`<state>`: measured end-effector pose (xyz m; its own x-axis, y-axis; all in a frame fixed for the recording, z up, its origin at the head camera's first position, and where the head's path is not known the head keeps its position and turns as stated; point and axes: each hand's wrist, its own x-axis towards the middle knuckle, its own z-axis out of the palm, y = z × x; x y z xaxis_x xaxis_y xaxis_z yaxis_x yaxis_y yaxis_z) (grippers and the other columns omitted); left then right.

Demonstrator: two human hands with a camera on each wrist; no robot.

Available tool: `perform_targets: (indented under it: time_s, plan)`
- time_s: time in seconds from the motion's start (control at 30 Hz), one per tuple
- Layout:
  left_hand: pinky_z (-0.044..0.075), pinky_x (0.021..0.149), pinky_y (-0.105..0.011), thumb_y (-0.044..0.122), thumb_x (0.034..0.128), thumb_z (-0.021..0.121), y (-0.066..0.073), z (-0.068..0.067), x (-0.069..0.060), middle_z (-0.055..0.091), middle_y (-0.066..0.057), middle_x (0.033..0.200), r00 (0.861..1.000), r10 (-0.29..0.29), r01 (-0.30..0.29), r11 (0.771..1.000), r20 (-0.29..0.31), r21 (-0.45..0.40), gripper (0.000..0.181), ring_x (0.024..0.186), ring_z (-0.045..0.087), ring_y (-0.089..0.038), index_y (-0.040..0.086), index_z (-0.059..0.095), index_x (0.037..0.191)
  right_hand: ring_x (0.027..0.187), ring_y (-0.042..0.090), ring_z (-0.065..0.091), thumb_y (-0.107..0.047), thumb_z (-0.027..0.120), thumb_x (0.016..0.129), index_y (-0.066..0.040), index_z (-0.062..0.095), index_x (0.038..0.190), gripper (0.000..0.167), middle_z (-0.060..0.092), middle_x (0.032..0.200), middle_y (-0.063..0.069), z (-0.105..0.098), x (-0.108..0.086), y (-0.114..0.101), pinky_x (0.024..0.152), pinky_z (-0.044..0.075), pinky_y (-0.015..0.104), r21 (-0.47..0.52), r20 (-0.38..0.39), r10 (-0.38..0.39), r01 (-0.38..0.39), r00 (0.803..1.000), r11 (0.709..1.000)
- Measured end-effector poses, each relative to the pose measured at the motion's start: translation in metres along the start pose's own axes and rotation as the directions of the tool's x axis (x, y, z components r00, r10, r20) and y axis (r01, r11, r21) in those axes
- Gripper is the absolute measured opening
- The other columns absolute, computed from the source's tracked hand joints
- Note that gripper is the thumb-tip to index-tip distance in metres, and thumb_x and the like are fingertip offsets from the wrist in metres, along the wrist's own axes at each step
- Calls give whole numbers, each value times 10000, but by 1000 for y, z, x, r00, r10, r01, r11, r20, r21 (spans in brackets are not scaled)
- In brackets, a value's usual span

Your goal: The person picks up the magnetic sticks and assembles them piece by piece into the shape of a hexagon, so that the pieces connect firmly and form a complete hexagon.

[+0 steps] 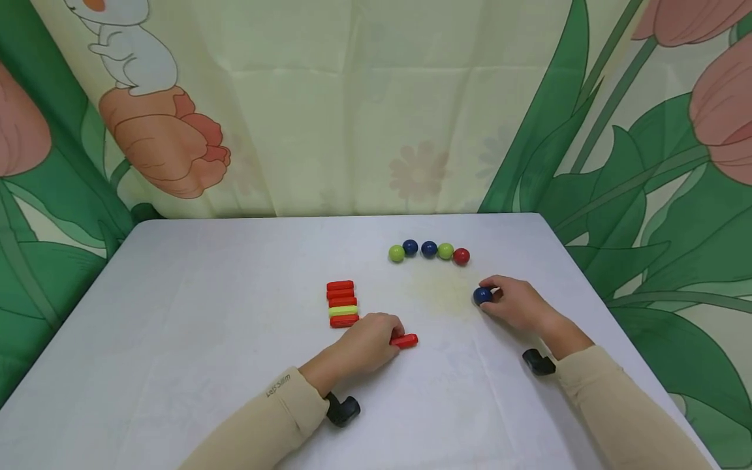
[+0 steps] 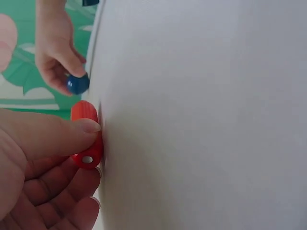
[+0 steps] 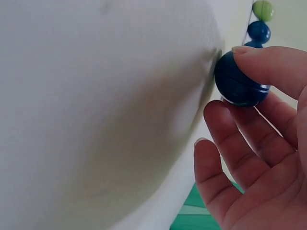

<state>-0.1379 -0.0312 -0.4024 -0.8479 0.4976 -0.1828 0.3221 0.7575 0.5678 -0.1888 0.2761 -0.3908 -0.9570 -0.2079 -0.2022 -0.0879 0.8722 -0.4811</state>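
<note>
My left hand [image 1: 369, 343] pinches a short red ridged rod [image 1: 404, 341] between thumb and fingers, low over the white table. In the left wrist view the rod [image 2: 85, 115] shows a small hole in its near end, and the thumb lies across it. Farther right, my right hand [image 1: 519, 305] holds a dark blue ball [image 1: 482, 296] with thumb and fingertips. Seen from the right wrist, this glossy ball [image 3: 240, 81] has fine lines around it. Whether the rod or ball touches the table is hard to tell.
Left of my left hand, several red rods [image 1: 340, 285] and one yellow-green rod [image 1: 343, 311] lie stacked in a column. Toward the back of the table [image 1: 205, 294] sits a row of balls: green [image 1: 396, 253], two blue [image 1: 429, 249], another green, then red [image 1: 461, 256]. A printed curtain [image 1: 352, 130] hangs behind.
</note>
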Motion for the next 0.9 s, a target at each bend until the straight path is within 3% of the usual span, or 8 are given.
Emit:
perform_targets:
  time_s: [0.5,0.9]
  plan:
    - [507,814,-248,128,918,733,21,4,31,635,30,961,999,19,-21,998,-39,-53,220,877,561,-132,91,701,1133,1028,296,579,-178,750,901,-9,597,1288,449,627,1162,135,11,-21,-13,907,527,482,0,32,-25,25,999,1000]
    - [494,834,-241,111,915,737,28,2,50,626,27,948,998,50,-52,997,-40,-55,219,879,554,-134,102,704,1131,1009,267,589,-179,768,889,-5,607,1275,453,637,1148,110,16,-27,-25,904,528,470,7,30,-50,49,998,999]
